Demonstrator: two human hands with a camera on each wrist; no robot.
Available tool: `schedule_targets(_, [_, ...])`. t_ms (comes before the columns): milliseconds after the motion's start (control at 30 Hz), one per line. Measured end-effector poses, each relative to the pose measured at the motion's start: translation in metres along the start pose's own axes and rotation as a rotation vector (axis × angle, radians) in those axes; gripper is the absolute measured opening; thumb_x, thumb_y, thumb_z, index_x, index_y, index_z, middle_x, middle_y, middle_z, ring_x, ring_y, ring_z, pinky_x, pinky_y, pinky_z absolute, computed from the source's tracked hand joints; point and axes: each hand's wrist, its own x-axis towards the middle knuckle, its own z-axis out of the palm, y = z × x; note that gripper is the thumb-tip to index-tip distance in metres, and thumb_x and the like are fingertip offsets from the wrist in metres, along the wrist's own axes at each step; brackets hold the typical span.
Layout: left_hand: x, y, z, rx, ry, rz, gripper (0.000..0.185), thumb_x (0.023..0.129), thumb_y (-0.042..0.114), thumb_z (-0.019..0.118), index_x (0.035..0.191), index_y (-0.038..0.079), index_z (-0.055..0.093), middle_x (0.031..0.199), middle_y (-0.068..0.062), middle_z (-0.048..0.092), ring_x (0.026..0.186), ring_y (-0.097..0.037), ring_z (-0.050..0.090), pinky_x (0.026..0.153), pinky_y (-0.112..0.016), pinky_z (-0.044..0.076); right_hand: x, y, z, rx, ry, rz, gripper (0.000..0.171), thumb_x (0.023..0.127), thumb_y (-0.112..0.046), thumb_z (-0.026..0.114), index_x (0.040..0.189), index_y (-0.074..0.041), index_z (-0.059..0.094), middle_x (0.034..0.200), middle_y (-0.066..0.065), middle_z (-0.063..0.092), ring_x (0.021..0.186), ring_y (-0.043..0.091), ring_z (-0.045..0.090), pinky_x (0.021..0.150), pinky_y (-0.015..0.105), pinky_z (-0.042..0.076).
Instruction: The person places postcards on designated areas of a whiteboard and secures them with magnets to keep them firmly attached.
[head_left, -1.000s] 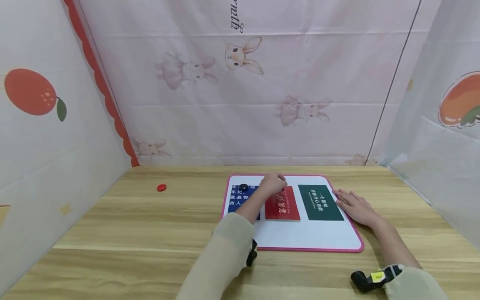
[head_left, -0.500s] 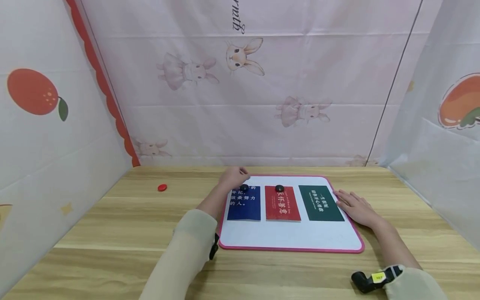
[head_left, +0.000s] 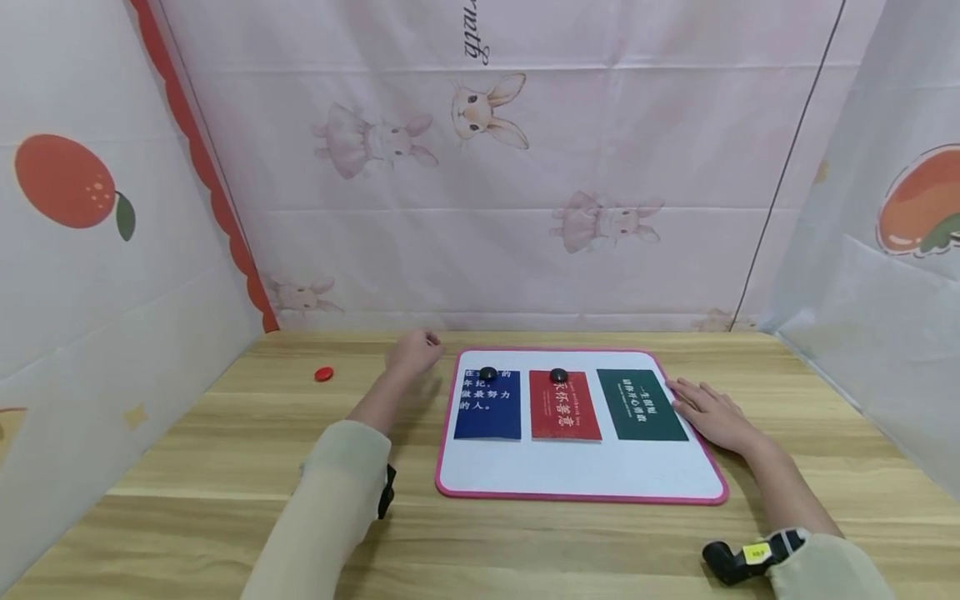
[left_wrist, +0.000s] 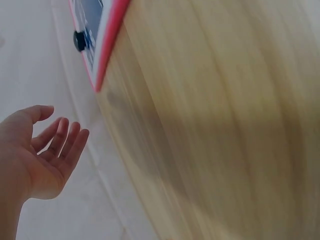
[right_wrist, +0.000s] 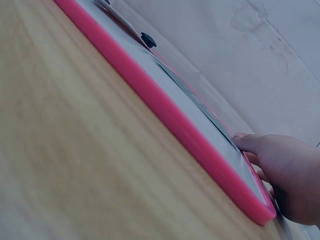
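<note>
Fingers (left_wrist: 64,139) of the left hand (head_left: 414,351) are loose and holding nothing, hovering over the wooden tabletop (head_left: 247,433). Just right of them lies the pink-rimmed white board (head_left: 585,475), carrying a blue card (head_left: 487,408) and a red card (head_left: 564,408), each pinned by a black round magnet (head_left: 488,373), plus a green card (head_left: 648,408). Well left of those fingers sits a small red round magnet (head_left: 323,374). The right hand (head_left: 712,414) rests flat, fingers straight, on the board's right edge beside the green card.

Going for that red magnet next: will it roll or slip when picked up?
The red magnet looks like a flat disc lying on the table, so probably won't roll. Small and low, likely light, needing a fingertip pinch; the open left hand is nearest.
</note>
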Motion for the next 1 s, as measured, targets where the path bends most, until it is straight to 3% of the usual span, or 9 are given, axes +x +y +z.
schedule_targets(167, [0.001,-0.017,-0.01,0.013,0.019,-0.049,0.026,0.088,0.025,0.056,0.105,0.005,0.061,0.1,-0.01,0.062,0.09,-0.026,0.055,0.08,-0.041,0.04,0.001,-0.003,-0.003,-0.003,0.0,-0.005,0.057,0.097,-0.035,0.041,0.14,0.001,0.031,0.141,0.031,0.021,0.126,0.054,0.007,0.098,0.064,0.001])
schedule_targets(467, [0.003,-0.044,-0.023,0.022,0.047,-0.07,0.031,0.087,0.025,0.054,0.109,0.004,0.059,0.107,-0.012,0.062,0.099,-0.029,0.055,0.088,-0.049,0.035,0.001,0.002,-0.005,-0.005,-0.004,0.001,0.059,0.097,-0.037,0.04,0.141,0.001,0.029,0.142,0.031,0.019,0.127,0.053,0.005,0.098,0.064,-0.001])
schedule_targets(767, [0.003,-0.068,-0.039,0.138,0.084,-0.105,0.033,0.085,0.026,0.054,0.106,0.001,0.061,0.107,-0.016,0.061,0.098,-0.033,0.056,0.074,-0.045,0.043,0.001,0.002,-0.004,-0.007,-0.007,-0.002,0.058,0.097,-0.037,0.04,0.14,0.0,0.03,0.142,0.031,0.02,0.127,0.053,0.005,0.098,0.064,-0.001])
schedule_targets(1000, [0.001,-0.09,-0.048,0.205,0.045,-0.146,0.039,0.086,0.026,0.05,0.114,0.001,0.058,0.114,-0.02,0.056,0.102,-0.037,0.053,0.066,-0.044,0.046,0.0,0.0,-0.001,-0.014,-0.004,-0.01,0.057,0.097,-0.036,0.041,0.14,0.001,0.031,0.141,0.031,0.021,0.126,0.054,0.008,0.098,0.064,0.002])
